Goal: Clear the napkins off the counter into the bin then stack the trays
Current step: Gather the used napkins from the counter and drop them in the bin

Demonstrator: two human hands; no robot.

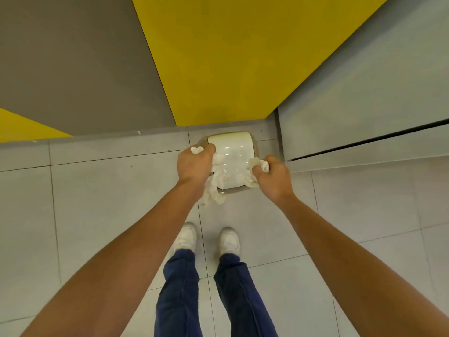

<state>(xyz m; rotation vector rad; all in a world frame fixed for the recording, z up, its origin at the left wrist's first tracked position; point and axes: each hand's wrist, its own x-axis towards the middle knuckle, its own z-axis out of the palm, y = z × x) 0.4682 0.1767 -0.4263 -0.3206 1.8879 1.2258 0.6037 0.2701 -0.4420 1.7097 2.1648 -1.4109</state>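
I am standing on the tiled floor over the bin, whose white lid is looking shut. My left hand is gripping a trailing wad of napkins above the lid's near edge, and my right hand is clutching a smaller wad beside it. Being soft, light and apt to flutter, they are best held fist-tight around the bunched middle, I am judging.
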